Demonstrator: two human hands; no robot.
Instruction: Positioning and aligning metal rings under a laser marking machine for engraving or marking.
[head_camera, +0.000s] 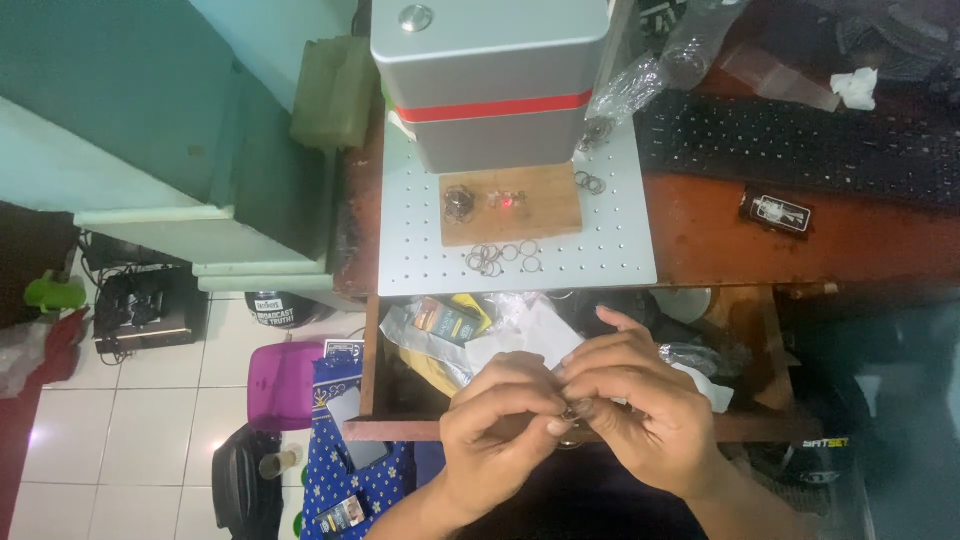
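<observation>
Both hands meet over the open drawer (385, 405): the left hand (495, 430) and right hand (640, 415) pinch one small metal ring (572, 410) between fingertips, each grip pressed together on it. Beyond the grip, loose rings (500, 257) lie on the perforated worktop (610, 250) beside a wooden block (512, 205).

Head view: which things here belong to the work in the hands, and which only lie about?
In use:
left hand and right hand, pinching a small metal ring
loose rings
wooden block
grey machine

Lying about:
keyboard
white tissue
purple stool
</observation>
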